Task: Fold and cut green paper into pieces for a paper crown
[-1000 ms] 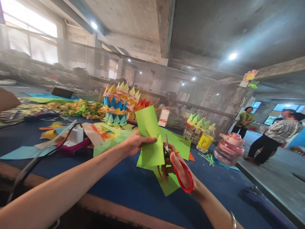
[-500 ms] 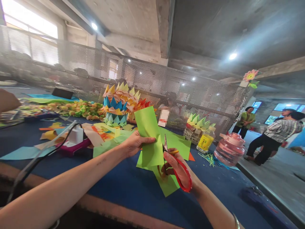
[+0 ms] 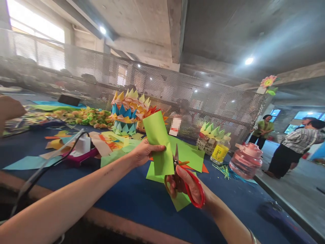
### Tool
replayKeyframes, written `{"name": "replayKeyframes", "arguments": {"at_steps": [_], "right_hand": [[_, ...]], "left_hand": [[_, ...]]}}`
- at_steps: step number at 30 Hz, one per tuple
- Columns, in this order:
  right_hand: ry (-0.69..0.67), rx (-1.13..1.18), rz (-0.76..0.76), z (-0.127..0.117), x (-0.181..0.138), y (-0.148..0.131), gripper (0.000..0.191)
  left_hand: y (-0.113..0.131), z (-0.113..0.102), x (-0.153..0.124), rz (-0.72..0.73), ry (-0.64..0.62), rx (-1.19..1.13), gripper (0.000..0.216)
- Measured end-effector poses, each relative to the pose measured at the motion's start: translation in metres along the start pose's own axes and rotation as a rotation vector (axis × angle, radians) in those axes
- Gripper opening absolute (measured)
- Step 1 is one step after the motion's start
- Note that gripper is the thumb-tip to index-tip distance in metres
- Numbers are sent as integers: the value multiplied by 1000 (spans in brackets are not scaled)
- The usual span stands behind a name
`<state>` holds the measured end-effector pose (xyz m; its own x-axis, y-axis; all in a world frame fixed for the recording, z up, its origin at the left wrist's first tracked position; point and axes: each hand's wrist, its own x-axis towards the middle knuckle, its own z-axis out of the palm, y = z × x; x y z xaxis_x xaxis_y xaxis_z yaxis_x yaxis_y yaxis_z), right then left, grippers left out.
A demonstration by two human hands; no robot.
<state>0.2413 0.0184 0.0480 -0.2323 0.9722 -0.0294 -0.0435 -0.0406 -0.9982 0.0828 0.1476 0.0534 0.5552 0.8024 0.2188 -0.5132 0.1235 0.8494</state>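
My left hand (image 3: 146,152) pinches a strip of green paper (image 3: 159,159) by its left edge, thumb on the near face, and holds it upright above the table. In my right hand (image 3: 185,183) is a pair of scissors (image 3: 200,193) with red handles, its blades pointing up beside the paper's right edge. Whether the blades touch the paper I cannot tell. Under and behind my hands lie more sheets of green paper (image 3: 195,157), with a bit of orange paper (image 3: 205,168) showing at their edge.
Folded-paper crowns (image 3: 124,117) stand at the back, beside loose paper scraps (image 3: 109,142). A power strip (image 3: 81,155) with cables lies left. To the right are a yellow-labelled bottle (image 3: 219,150), a pink jug (image 3: 245,161) and paper slivers (image 3: 223,169). Another person's hand (image 3: 11,110) is far left.
My right hand's fingers have shifted in the scissor handles, and the blades look a little more apart. My left hand keeps its hold on the green paper. The view has moved slightly.
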Motion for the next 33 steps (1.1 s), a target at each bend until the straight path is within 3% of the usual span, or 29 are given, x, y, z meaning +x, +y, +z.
{"name": "replayKeyframes", "arguments": {"at_steps": [19, 26, 33], "right_hand": [[4, -169, -151, -9, 6, 8, 51], [89, -206, -137, -4, 3, 0, 49], [75, -77, -76, 1, 0, -5, 56]], "left_hand": [[5, 4, -3, 42, 6, 17, 37], [5, 4, -1, 91, 65, 28, 37], [7, 4, 0, 181, 135, 63, 33]]}}
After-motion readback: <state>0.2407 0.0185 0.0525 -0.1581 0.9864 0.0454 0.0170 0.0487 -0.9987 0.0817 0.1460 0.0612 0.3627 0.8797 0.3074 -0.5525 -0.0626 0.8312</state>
